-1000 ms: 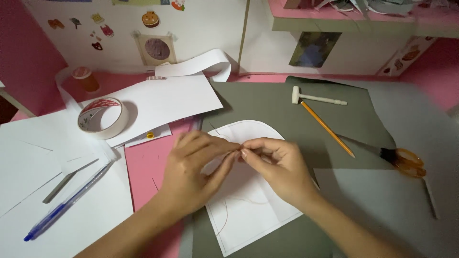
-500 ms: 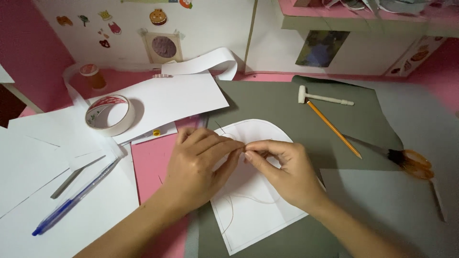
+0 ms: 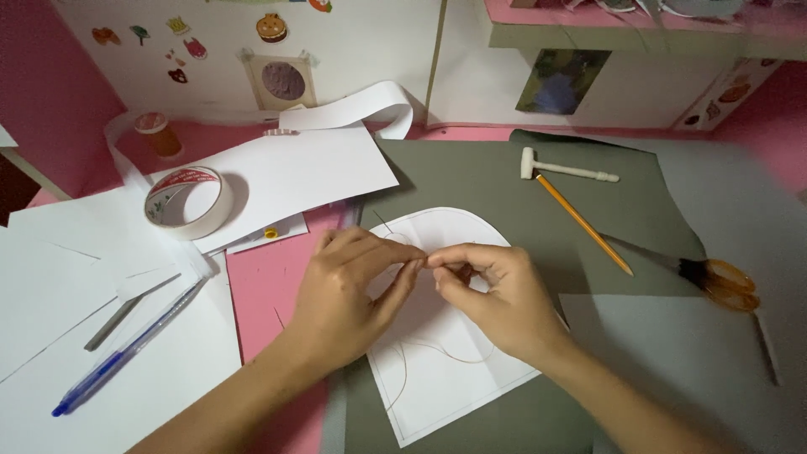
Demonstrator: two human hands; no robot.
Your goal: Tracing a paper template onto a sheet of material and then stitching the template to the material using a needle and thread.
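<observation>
My left hand (image 3: 349, 294) and my right hand (image 3: 496, 298) meet fingertip to fingertip above a white paper piece with a rounded top (image 3: 445, 370). Both pinch a thin light thread (image 3: 437, 353) that loops down across the paper. The paper lies on a grey-green card sheet (image 3: 471, 176). What sits exactly between the fingertips is too small to tell.
A roll of tape (image 3: 187, 202) rests on white sheets (image 3: 303, 172) at the left, with a blue pen (image 3: 126, 353) and a grey stick nearer me. A small white hammer (image 3: 567, 171), an orange pencil (image 3: 584, 223) and orange-handled scissors (image 3: 714, 282) lie to the right. A decorated white wall stands at the back.
Both hands stay pinched together over the paper, with only slight finger movement. The camera view has drifted a little, so the desk things sit lower and further right.
</observation>
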